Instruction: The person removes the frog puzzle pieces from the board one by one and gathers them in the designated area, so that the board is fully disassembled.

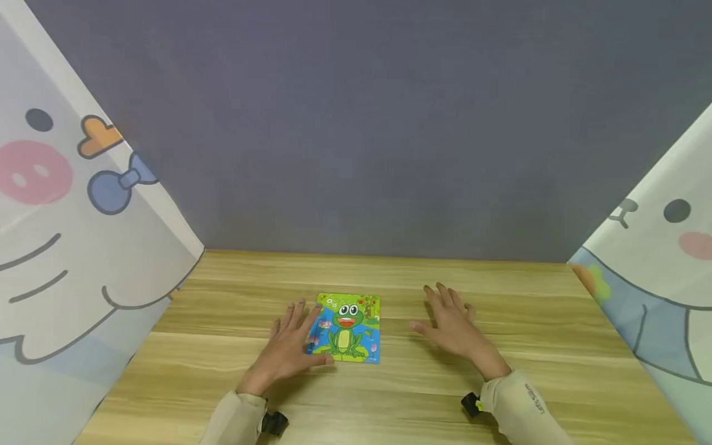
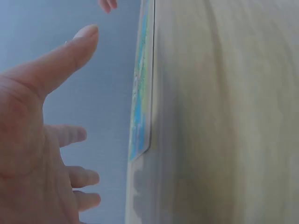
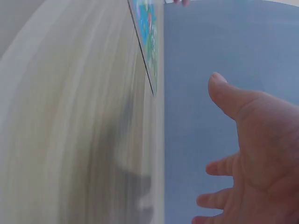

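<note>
A square, flat board with a cartoon frog picture [image 1: 346, 334] lies on the wooden table, green along its top and blue around the frog. My left hand [image 1: 289, 349] hovers at its left edge, fingers spread, thumb and index finger overlapping the board in the head view. In the left wrist view that hand [image 2: 32, 149] appears raised above the table, apart from the board [image 2: 142, 88]. To the right of the board my right hand [image 1: 453, 324] hangs over the table with spread fingers and holds nothing. The right wrist view shows its palm [image 3: 268, 154] and the board's edge [image 3: 148, 46].
The wooden table [image 1: 389, 402] meets a grey partition [image 1: 378, 136] at the back. Side panels with cartoon animals stand at the left [image 1: 67, 259] and the right [image 1: 656, 278]. Black wrist devices sit at the left cuff [image 1: 275, 423] and right cuff [image 1: 470, 404].
</note>
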A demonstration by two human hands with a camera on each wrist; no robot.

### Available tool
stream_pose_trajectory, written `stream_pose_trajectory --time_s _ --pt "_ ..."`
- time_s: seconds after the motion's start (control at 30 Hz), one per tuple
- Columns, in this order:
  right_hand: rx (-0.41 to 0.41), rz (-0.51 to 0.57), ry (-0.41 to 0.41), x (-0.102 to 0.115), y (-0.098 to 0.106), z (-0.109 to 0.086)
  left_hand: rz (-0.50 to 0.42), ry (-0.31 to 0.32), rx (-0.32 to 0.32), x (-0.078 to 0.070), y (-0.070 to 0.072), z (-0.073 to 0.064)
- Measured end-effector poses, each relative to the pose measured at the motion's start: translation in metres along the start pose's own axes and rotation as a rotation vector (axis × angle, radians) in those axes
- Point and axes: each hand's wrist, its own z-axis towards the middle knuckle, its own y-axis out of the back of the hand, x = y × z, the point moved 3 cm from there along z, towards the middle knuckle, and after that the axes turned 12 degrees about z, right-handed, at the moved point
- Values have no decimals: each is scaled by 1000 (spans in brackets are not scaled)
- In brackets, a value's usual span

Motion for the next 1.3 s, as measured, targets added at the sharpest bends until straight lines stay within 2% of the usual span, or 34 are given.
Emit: stream_pose_trajectory --time_s 0.23,0.4,0.63,0.9,1.3 --pt "69 172 34 26 -32 20 -105 -34 33 8 -4 0" --pt "56 249 101 47 -49 33 -137 -73 58 16 -5 1" --pt "27 266 131 69 -65 47 -146 -127 63 19 -8 3" --pt "75 286 130 88 -76 60 -116 -165 27 22 -8 4" --pt "118 311 109 101 -97 74 -106 -207 3 20 -13 -1"
